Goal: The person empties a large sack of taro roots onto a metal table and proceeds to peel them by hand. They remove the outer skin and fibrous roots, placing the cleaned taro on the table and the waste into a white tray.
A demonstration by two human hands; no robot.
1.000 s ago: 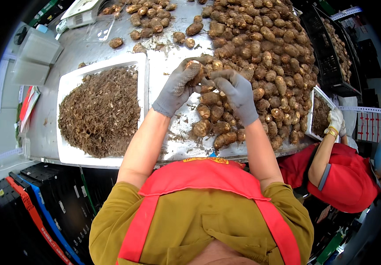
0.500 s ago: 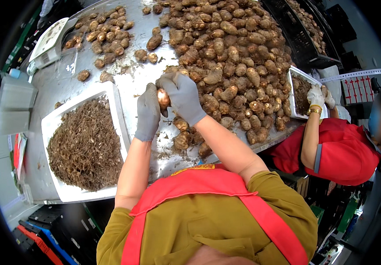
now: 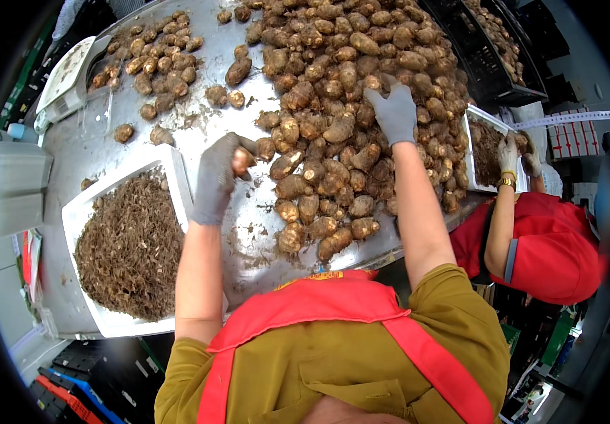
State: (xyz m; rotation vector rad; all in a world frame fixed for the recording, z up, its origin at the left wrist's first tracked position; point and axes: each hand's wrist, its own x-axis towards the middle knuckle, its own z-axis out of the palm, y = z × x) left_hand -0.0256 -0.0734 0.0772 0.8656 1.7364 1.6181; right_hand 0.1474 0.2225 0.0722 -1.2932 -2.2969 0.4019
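since half a second ago our hands have parted: our right hand (image 3: 394,113) has reached out onto the big heap of brown tubers (image 3: 361,92), fingers spread flat over them, gripping nothing. our left hand (image 3: 218,177) stays curled around one tuber (image 3: 241,161) above the metal table (image 3: 100,141), just beside the white tray (image 3: 170,169) of rootlet trimmings.

Brown knobbly tuber (image 3: 240,162) gripped above steel table, beside pile (image 3: 347,106).

White red-printed sign (image 3: 566,134) at right edge.
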